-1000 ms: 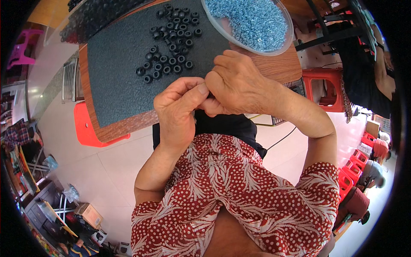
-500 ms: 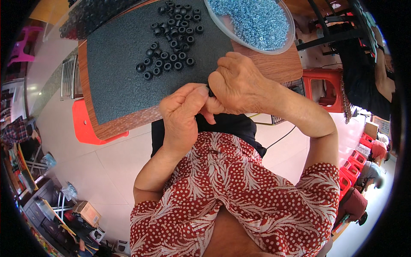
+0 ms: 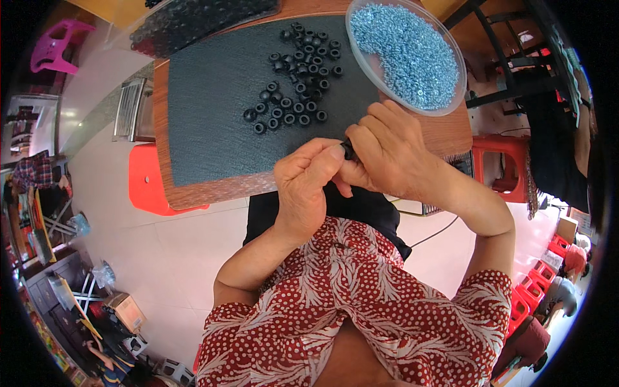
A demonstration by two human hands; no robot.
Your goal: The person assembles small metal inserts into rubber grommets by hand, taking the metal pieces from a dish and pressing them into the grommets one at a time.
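My left hand (image 3: 303, 187) and my right hand (image 3: 387, 151) meet at the near edge of a wooden board, fingertips pinched together on one small black rubber ring (image 3: 347, 149). Most of that ring is hidden by my fingers. Beyond my hands, several more black rings (image 3: 296, 84) lie scattered on a dark textured mat (image 3: 213, 109). A clear round dish (image 3: 361, 64) of small blue metal rings (image 3: 409, 51) stands at the far right, just past my right hand.
The wooden board (image 3: 213, 190) rests on a red plastic stool (image 3: 145, 184). A clear bag of black parts (image 3: 193, 19) lies at the far edge. Red stools (image 3: 500, 161) stand to the right on the tiled floor, clutter at the left.
Both hands stay pinched together at the board's near edge; they have shifted slightly and the fingers have turned a little around the small black ring.
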